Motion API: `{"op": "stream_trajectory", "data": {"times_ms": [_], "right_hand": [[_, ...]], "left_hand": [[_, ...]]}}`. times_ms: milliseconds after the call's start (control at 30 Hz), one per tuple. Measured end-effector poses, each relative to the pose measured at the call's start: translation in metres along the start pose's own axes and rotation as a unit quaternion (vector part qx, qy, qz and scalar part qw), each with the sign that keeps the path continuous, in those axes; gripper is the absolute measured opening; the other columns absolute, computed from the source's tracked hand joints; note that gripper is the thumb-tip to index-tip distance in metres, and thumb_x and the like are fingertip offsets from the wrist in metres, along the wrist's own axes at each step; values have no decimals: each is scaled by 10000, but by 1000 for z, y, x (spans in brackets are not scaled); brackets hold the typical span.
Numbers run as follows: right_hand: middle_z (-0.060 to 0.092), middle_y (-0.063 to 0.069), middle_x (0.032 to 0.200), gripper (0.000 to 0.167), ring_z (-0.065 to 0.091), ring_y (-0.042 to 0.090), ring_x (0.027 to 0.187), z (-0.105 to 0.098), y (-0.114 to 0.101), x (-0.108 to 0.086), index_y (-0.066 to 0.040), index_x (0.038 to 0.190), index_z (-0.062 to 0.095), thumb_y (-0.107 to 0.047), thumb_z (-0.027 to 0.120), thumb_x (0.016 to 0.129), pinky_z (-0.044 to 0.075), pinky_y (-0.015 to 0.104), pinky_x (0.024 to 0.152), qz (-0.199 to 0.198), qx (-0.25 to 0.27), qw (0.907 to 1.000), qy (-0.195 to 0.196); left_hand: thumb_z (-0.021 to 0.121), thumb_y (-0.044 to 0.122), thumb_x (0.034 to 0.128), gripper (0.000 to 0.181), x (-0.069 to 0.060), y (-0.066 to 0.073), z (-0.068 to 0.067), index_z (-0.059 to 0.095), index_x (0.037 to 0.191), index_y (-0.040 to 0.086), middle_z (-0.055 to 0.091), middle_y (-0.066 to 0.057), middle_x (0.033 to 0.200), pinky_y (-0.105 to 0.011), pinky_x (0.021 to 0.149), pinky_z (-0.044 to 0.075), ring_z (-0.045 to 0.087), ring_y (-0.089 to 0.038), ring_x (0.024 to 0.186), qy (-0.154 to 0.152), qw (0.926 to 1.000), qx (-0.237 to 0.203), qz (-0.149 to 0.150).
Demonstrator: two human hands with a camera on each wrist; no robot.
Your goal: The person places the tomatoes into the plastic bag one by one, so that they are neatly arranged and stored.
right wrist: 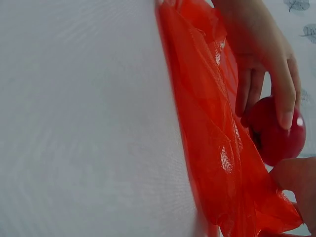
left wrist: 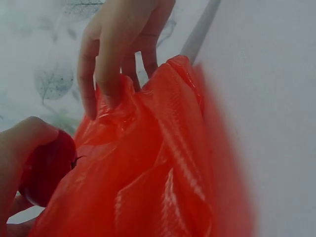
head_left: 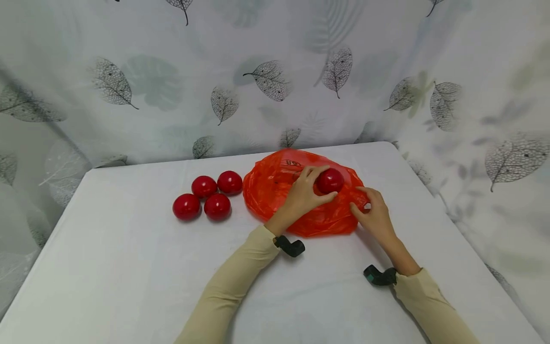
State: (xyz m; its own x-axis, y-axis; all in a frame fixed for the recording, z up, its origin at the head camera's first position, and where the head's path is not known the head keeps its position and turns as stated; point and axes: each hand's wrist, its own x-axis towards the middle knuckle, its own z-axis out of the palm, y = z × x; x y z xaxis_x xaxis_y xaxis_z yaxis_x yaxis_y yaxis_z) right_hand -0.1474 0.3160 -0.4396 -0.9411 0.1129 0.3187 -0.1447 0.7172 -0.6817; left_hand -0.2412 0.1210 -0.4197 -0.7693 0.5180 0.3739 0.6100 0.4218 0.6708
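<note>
My left hand (head_left: 301,193) holds a shiny dark red apple (head_left: 331,181) between thumb and fingers, over the right part of a red plastic bag (head_left: 275,191). The apple's short stem shows in the left wrist view, where the apple (left wrist: 48,170) is beside the bag's edge. My right hand (head_left: 377,217) pinches the right edge of the bag, with its fingers on the thin plastic (left wrist: 118,118) in the left wrist view. The bag lies spread and crumpled; I cannot tell whether anything is inside.
Several more red apples (head_left: 217,207) sit in a cluster on the white table (head_left: 129,267), left of the bag. A leaf-printed curtain (head_left: 172,91) hangs behind the table and along its right side. Dark bands with small devices (head_left: 290,246) are on both wrists.
</note>
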Motion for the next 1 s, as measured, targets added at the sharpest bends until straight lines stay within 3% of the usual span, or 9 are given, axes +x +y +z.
{"op": "stream_trajectory", "data": {"times_ms": [400,667,1000], "right_hand": [[462,282,1318,453,531,381,1074,2,1,-1,50,1308,505,-48,646,889,398,56,747,-57,80,9999,27],[467,288,1309,445,542,376,1045,4,-1,-1,55,1301,513,-50,649,891,402,49,735,-78,116,9999,7],[466,286,1309,430,534,364,1034,4,2,-1,53,1288,519,-52,643,890,401,67,724,-112,33,9999,64]], "left_hand": [[775,315,839,666,13,4,26,480,1417,164,490,-100,1296,-331,909,545,577,-250,1147,-537,9953,268,-764],[774,313,841,663,16,-2,37,484,1420,170,491,-96,1306,-346,928,536,577,-244,1158,-611,9931,364,-928],[756,361,849,680,16,0,31,462,1432,172,493,-73,1344,-351,956,519,526,-210,1213,-945,9895,637,-885]]}}
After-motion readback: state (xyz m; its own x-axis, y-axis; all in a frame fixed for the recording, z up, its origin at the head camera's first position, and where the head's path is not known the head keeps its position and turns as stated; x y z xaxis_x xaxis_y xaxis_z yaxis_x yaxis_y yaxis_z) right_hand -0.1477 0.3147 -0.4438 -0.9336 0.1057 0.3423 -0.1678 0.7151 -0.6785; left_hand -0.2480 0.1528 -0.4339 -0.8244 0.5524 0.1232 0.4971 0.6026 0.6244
